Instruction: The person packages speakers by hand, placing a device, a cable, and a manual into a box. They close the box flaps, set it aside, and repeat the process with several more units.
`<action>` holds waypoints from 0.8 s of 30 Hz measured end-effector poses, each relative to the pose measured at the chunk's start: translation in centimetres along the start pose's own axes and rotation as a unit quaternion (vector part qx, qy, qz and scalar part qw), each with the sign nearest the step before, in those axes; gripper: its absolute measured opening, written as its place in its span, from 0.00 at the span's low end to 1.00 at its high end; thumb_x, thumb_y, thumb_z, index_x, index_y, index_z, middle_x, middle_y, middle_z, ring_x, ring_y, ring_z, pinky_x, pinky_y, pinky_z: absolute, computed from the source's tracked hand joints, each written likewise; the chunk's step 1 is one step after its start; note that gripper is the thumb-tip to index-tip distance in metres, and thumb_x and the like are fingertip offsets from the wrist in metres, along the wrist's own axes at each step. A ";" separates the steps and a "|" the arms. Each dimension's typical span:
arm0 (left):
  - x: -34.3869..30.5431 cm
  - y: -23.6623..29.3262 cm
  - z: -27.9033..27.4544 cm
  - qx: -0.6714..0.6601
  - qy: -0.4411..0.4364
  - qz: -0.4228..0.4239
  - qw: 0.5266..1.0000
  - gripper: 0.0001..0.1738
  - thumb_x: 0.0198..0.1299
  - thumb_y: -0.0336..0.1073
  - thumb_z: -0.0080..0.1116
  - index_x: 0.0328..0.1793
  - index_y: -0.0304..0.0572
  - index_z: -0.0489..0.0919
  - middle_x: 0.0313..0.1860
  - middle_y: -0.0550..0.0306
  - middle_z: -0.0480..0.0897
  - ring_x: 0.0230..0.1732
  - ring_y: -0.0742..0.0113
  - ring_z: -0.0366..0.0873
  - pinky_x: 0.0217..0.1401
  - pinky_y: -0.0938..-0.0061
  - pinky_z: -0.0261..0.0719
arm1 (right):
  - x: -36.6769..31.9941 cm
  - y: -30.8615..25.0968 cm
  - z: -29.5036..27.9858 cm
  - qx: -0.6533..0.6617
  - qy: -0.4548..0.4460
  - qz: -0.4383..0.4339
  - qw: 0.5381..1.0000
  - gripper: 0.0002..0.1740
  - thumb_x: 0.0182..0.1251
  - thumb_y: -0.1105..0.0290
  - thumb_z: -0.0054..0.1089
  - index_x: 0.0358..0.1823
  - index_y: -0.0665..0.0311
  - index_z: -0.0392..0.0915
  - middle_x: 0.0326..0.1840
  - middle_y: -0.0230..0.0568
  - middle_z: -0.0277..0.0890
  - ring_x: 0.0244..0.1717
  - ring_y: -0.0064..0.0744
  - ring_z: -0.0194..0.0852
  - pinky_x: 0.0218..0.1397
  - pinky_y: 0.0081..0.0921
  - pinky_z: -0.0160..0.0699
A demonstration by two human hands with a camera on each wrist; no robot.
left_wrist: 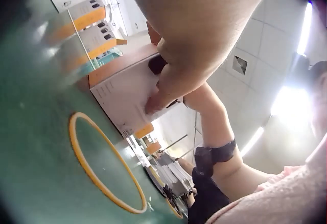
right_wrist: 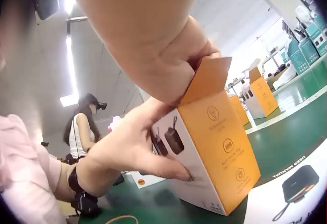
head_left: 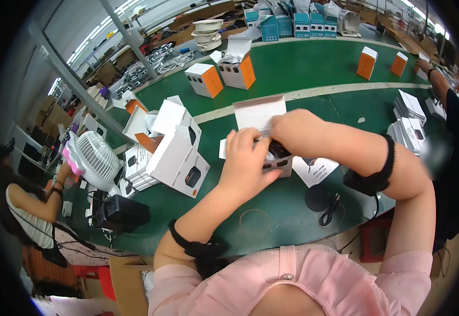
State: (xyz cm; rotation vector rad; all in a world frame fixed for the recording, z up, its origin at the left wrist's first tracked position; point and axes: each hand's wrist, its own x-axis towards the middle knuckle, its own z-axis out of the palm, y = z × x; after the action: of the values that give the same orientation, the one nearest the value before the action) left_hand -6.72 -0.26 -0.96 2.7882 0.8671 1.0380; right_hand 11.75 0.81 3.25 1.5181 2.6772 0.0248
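Observation:
A white and orange product box (right_wrist: pixel 225 152) stands upright on the green table in front of me, its white lid (head_left: pixel 261 108) raised at the back. My left hand (head_left: pixel 245 158) grips the box, the thumb along the front face and the fingers over the left rim. At the top opening is my right hand (head_left: pixel 303 131), bent down past the rim; its fingertips are hidden, and I cannot tell whether they pinch anything. Inside the box, a black item (head_left: pixel 278 151) shows between the hands. A printed user manual (right_wrist: pixel 296 188) lies just right of the box.
Left stand opened white boxes (head_left: pixel 179 168), a white fan (head_left: pixel 95 155) and a black box-shaped device (head_left: pixel 121 213). A dark disc (head_left: pixel 320 197), a coiled cable (head_left: pixel 328 211) and a yellow ring (left_wrist: pixel 102 163) lie near the front edge. Manual stacks (head_left: pixel 408 134) sit right, near another person's arm (head_left: pixel 440 84).

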 end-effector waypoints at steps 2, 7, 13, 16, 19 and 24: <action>-0.8 -0.6 -2.3 -0.069 0.138 0.053 0.987 0.23 0.46 0.33 0.68 0.49 0.39 0.74 0.53 0.45 0.68 0.54 0.50 0.69 0.62 0.61 0.66 | -2.4 1.6 -0.5 0.110 0.103 -0.026 0.988 0.10 0.53 0.76 0.58 0.38 0.66 0.81 0.38 0.48 0.78 0.39 0.49 0.78 0.44 0.38 0.77; -5.1 -2.9 -1.3 -0.544 0.205 -0.388 0.715 0.17 0.63 0.32 0.54 0.56 0.40 0.68 0.49 0.56 0.73 0.52 0.69 0.70 0.53 0.71 0.70 | -6.3 4.9 0.2 0.481 0.089 0.171 0.855 0.16 0.54 0.78 0.61 0.46 0.72 0.77 0.33 0.40 0.79 0.33 0.31 0.77 0.43 0.27 0.77; -0.2 -3.8 1.4 -0.572 0.055 -0.364 0.733 0.32 0.53 0.27 0.63 0.64 0.38 0.63 0.57 0.54 0.70 0.59 0.66 0.69 0.58 0.72 0.71 | -1.9 1.6 4.2 0.674 0.164 0.080 0.716 0.41 0.48 0.73 0.73 0.65 0.68 0.63 0.59 0.47 0.68 0.62 0.36 0.64 0.60 0.29 0.69; 0.8 -3.8 1.4 -0.541 0.046 -0.240 0.805 0.34 0.51 0.21 0.62 0.65 0.40 0.62 0.58 0.55 0.69 0.59 0.67 0.69 0.62 0.70 0.71 | -1.2 1.5 4.5 0.600 0.219 0.007 0.769 0.33 0.50 0.74 0.70 0.61 0.64 0.70 0.60 0.44 0.68 0.61 0.36 0.66 0.60 0.31 0.70; 0.2 -5.4 0.8 -0.318 0.023 -0.041 0.947 0.25 0.44 0.20 0.62 0.52 0.42 0.76 0.55 0.50 0.73 0.61 0.59 0.69 0.63 0.67 0.69 | -2.0 1.2 3.3 0.371 0.266 -0.108 0.883 0.21 0.54 0.79 0.61 0.50 0.56 0.81 0.63 0.45 0.67 0.58 0.42 0.71 0.59 0.32 0.71; -0.7 -5.4 -1.5 -0.295 -0.051 0.056 0.953 0.23 0.49 0.28 0.60 0.55 0.48 0.79 0.64 0.47 0.71 0.68 0.47 0.63 0.70 0.61 0.60 | -3.9 0.7 2.6 0.288 0.225 -0.165 0.916 0.25 0.59 0.72 0.58 0.60 0.53 0.75 0.67 0.53 0.63 0.65 0.53 0.62 0.66 0.42 0.63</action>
State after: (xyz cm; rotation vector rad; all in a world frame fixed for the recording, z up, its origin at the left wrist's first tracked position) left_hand -10.72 3.69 -1.41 2.3661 0.3125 0.9573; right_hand 14.53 -2.21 0.90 1.2478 3.5101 -0.5426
